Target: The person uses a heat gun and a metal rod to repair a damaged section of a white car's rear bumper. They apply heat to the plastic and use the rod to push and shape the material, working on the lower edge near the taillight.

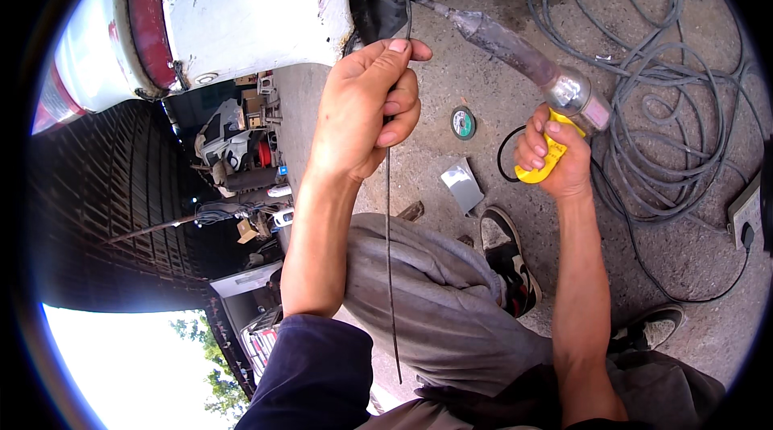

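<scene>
Nearest my head camera is a navy cloth sleeve [322, 365], beside a loose grey trouser leg [427, 285]. My left hand's [370, 104] fingers pinch a thin dark rod [390, 229], which hangs past the wrist; its upper end meets a black curved part [382, 11] beside a white painted panel [250, 3]. My right hand's [560, 148] fingers wrap the yellow handle of a metal-barrelled heat gun [515, 51], nozzle near that end; contact I can't tell. Grey coiled cable [684, 124] lies along the concrete floor's [451, 68] right edge.
</scene>
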Motion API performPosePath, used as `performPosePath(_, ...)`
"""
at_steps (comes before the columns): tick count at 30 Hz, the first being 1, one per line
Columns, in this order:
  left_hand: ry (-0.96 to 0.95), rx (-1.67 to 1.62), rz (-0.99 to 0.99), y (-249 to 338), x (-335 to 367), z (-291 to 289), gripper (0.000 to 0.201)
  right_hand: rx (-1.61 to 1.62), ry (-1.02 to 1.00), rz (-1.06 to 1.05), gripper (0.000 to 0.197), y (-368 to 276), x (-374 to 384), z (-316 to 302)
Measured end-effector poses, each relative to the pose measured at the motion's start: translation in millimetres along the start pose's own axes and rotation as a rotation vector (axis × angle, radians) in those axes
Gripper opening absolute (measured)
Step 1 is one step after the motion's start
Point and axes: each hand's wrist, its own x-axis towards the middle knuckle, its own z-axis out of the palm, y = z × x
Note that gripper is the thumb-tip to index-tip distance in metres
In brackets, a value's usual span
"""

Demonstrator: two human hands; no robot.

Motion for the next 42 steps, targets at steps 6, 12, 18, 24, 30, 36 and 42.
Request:
performPosePath(6,-0.003,0.005,0.005,-0.3,0.7,0.9,0.027,-0.002,-0.01,0.003,0.017,-6.3,1.6,-1.3)
performPosePath(12,0.001,-0.002,-0.006,-0.1,2.1,2.7,0.026,-0.016,-0.013,0.01,0.018,-10.6,2.9,-3.9)
performPosePath(18,0.003,-0.007,-0.011,-0.3,2.7,4.8,0.026,-0.028,-0.018,0.02,0.018,-14.8,4.4,-6.6)
performPosePath(24,0.014,-0.001,-0.004,-0.1,3.3,7.9,0.026,-0.037,-0.025,0.028,0.018,-20.9,6.1,-9.1)
performPosePath(30,0.016,-0.009,-0.002,-1.9,4.4,9.4,0.025,-0.055,-0.03,0.041,0.018,-26.3,7.6,-8.9)
performPosePath(36,0.026,-0.016,-0.009,-1.9,5.2,12.9,0.024,-0.078,-0.022,0.042,0.018,-31.9,10.5,-10.1)
performPosePath(42,0.027,-0.061,-0.028,-2.3,6.3,16.9,0.023,-0.078,-0.034,0.061,0.018,-38.6,12.1,-11.8)
